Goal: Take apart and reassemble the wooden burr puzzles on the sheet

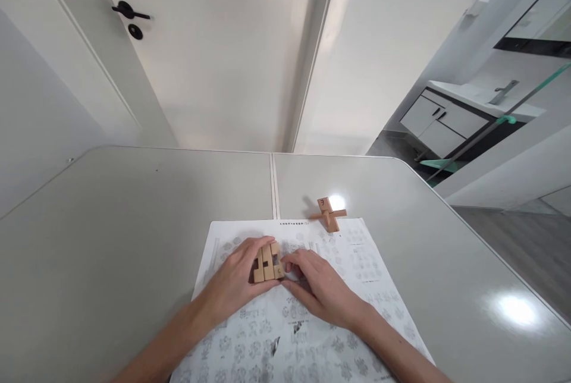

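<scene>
Several notched wooden pieces lie side by side as a small block over the printed sheet. My left hand is wrapped round the block from the left, with fingers at its top edge and the thumb at its bottom edge. At the block's right side is my right hand, its fingers curled and the thumb near the lower right corner; whether it grips a piece is hidden. Beyond my hands, a cross-shaped wooden assembly rests across the sheet's far edge.
The grey table has a seam running to its far edge. Behind it stand white door panels with a black handle. At the right are a washbasin cabinet and a green-headed pole.
</scene>
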`<action>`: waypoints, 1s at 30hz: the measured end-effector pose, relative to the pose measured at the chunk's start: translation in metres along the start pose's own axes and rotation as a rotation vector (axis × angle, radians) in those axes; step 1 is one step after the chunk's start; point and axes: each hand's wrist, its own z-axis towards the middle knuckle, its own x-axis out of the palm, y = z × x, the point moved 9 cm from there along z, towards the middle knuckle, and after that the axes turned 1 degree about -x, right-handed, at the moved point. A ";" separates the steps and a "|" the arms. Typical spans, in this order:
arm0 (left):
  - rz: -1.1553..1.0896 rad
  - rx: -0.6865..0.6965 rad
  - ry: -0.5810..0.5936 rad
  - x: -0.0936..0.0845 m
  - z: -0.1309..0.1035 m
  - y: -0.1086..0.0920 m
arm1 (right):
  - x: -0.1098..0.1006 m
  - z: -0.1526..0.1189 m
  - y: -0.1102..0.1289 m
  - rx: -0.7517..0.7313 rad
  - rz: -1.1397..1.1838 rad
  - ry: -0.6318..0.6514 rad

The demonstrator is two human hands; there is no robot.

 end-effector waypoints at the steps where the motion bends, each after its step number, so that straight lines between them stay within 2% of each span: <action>1: 0.004 0.003 -0.008 -0.001 0.000 -0.001 | 0.000 0.000 0.000 0.003 0.001 0.002; 7: 0.035 0.004 -0.063 -0.006 0.001 0.002 | -0.001 0.000 0.000 0.013 0.001 0.006; 11: 0.080 -0.005 -0.127 -0.016 0.003 0.008 | -0.001 0.000 0.000 0.017 0.014 0.007; 18: 0.184 -0.105 -0.268 -0.045 0.007 0.037 | -0.002 0.000 0.001 0.016 0.017 0.000; 22: 0.259 -0.155 -0.385 -0.069 0.007 0.051 | -0.005 0.000 -0.003 0.037 0.059 -0.064; 26: 0.304 -0.198 -0.462 -0.086 0.007 0.061 | -0.011 -0.002 -0.025 0.216 0.292 -0.201; 30: 0.322 -0.224 -0.475 -0.092 0.007 0.066 | -0.010 -0.005 -0.049 0.439 0.803 -0.295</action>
